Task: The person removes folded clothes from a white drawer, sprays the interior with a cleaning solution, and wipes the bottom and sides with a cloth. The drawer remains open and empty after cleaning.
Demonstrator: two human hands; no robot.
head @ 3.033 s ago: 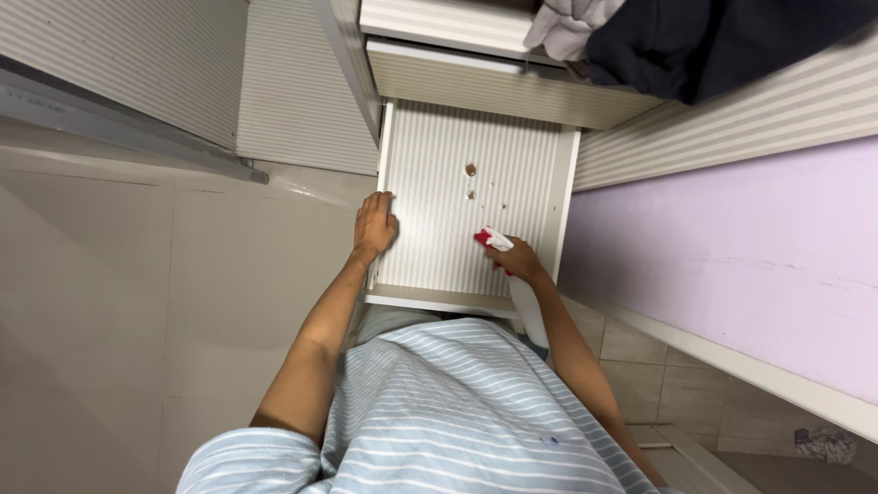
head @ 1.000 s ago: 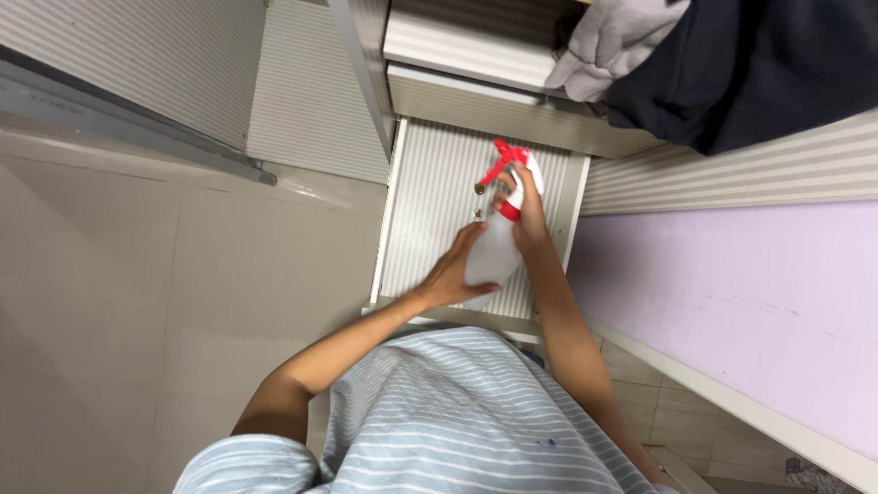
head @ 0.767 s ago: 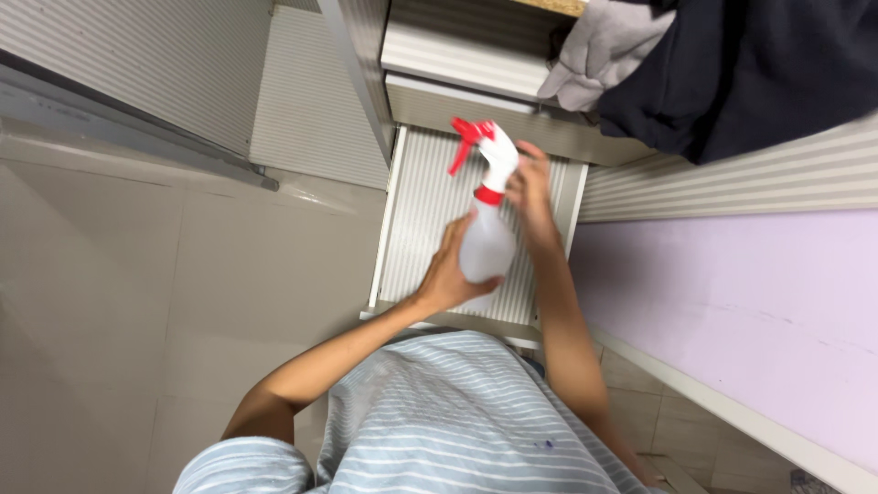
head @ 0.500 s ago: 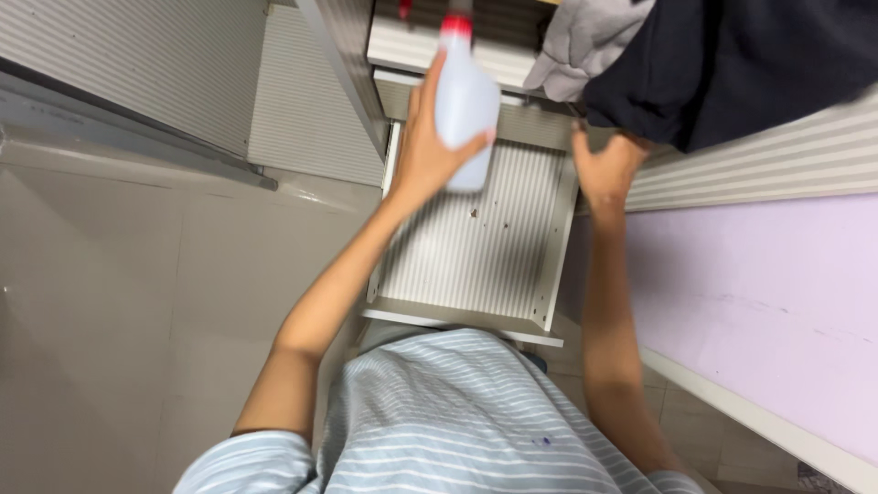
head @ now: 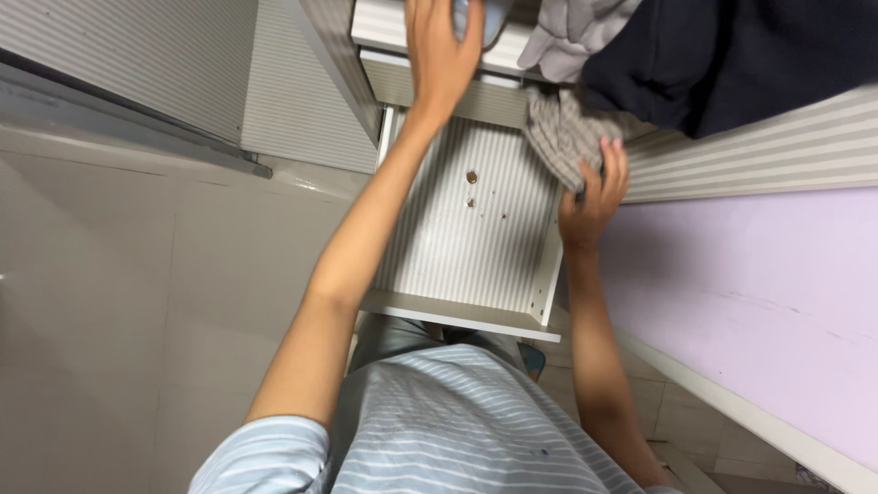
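Your right hand [head: 593,197] is closed on a grey checked cloth [head: 560,137], pinching its lower edge just above the drawer's [head: 462,313] far right corner. Judging by how it bunches and droops, the cloth is light, soft and limp, not slippery or breakable. It will fold wherever you pinch it, so gather a good handful in the palm instead of holding one edge, or the loose part will drag. It looks woven, with a fine pale check, crumpled into soft folds, and its upper part runs up toward a pile of dark and light grey clothes [head: 704,55] on the shelf above.

Your left hand [head: 441,50] reaches beyond the drawer's far edge and wraps around the pale body of a spray bottle [head: 477,18] at the upper shelf. Only the bottle's lower part shows. It looks like smooth, stiff plastic, best held round its middle.

A few brown specks [head: 473,178] lie on the ribbed drawer bottom, near its far edge.
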